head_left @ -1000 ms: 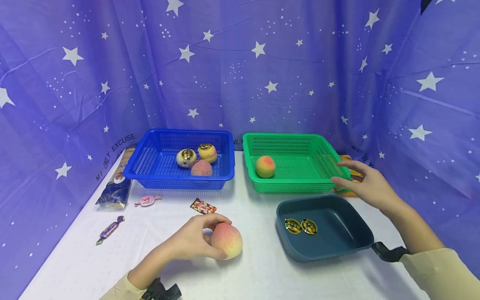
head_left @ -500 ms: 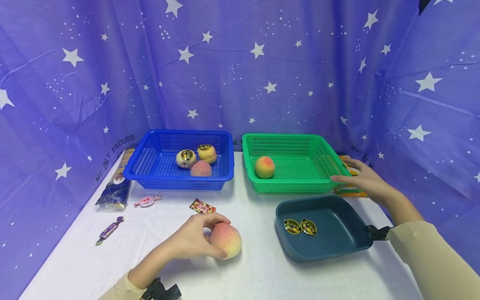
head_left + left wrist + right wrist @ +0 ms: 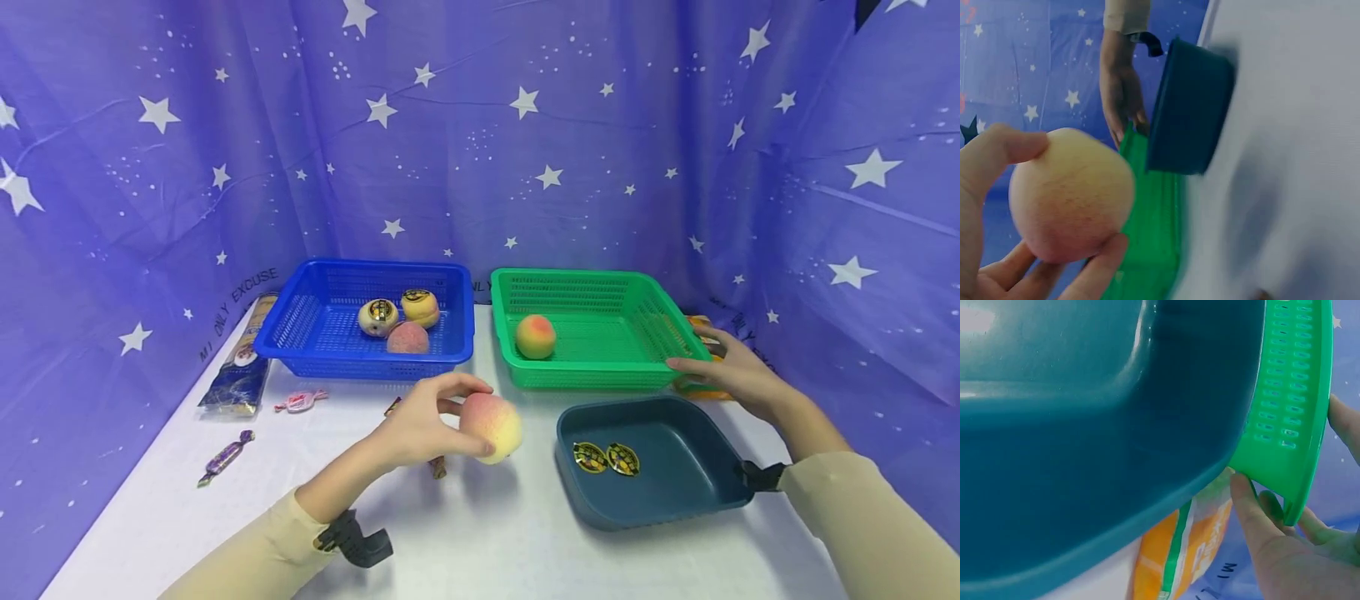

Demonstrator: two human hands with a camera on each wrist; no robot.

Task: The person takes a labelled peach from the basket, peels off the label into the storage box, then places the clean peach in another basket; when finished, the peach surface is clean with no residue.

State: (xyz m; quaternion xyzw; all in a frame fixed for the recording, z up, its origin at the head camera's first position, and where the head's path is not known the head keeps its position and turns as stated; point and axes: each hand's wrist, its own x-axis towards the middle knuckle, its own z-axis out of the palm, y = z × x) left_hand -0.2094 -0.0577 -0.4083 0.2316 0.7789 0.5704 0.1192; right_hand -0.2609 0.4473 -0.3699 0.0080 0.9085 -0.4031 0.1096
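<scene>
My left hand (image 3: 423,427) holds a large pink-and-yellow peach (image 3: 491,429) between thumb and fingers. The left wrist view shows the peach (image 3: 1072,194) up close, with fingertips beneath it. At the right end of the green basket (image 3: 585,377), my right hand (image 3: 738,375) grips the rim; in the right wrist view its thumb and fingers lie on either side of the basket corner (image 3: 1294,469). One smaller peach (image 3: 536,337) sits inside that basket, at its left. A dark teal basin (image 3: 660,504) with two black-and-gold stickers (image 3: 590,457) stands in front of it.
A blue basket (image 3: 367,368) with three peaches (image 3: 407,337) stands at the back left. Left of it lies a snack bag (image 3: 236,375), with a pink candy (image 3: 301,402) and a purple candy (image 3: 226,458) nearer. An orange packet (image 3: 1200,544) lies beside the green basket.
The left hand has lifted the peach and carried it forward and to the right. The right hand has come down onto the green basket's right rim.
</scene>
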